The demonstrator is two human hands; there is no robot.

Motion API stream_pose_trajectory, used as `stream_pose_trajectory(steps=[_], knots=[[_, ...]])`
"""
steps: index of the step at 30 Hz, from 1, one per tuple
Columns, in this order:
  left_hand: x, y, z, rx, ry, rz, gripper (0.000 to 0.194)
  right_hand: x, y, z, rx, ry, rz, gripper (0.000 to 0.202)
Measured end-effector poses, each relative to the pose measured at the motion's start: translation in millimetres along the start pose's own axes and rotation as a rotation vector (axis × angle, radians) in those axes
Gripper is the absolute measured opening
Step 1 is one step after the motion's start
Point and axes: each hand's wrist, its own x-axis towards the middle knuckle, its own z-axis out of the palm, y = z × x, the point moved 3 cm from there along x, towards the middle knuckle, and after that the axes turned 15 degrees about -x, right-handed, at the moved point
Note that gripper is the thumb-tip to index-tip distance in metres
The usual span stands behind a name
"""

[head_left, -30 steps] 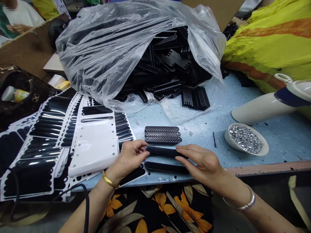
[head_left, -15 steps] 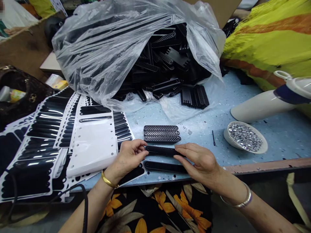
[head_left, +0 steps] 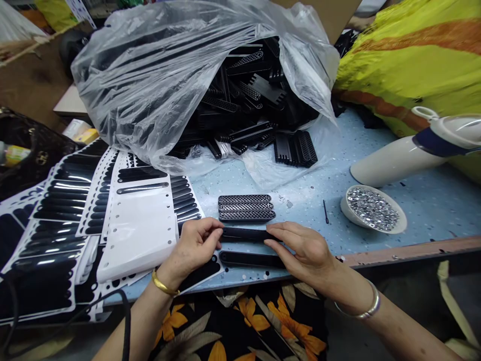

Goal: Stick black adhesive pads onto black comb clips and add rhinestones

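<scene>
Pinching a black bar [head_left: 246,234] at both ends over the worktop [head_left: 304,200]
Left hand [head_left: 195,246] and right hand [head_left: 310,249] close thumb and fingers on it, between meshed bars [head_left: 246,207] and a second bar [head_left: 250,259]; looks light, stiff, perhaps slippery, best held endwise.

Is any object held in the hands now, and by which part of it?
Yes, the upper black bar: the left hand pinches its left end, and the right hand holds its right end.

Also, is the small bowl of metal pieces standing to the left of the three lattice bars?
No, the bowl sits to the right of the lattice bars.
</scene>
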Motion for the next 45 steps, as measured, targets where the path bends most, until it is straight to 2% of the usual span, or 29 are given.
stream_pose_trajectory(steps=[17,27,34,40,45], knots=[[7,6,3.9,-0.069,0.105,-0.156,0.016,0,0,-1,0.047,0.045,-0.001,0.016],[7,6,4.6,-0.093,0.133,-0.157,0.017,-4,6,4,0.189,-0.022,0.178,0.012],[7,7,5.7,-0.099,0.130,-0.140,0.017,3,2,-7,0.086,0.094,0.064,0.012],[7,6,5.5,-0.079,0.121,-0.114,0.018,-3,9,2,0.104,-0.022,0.120,0.014],[7,5,5.0,-0.065,0.132,-0.116,0.019,-6,14,8,0.181,-0.058,0.179,0.014]])
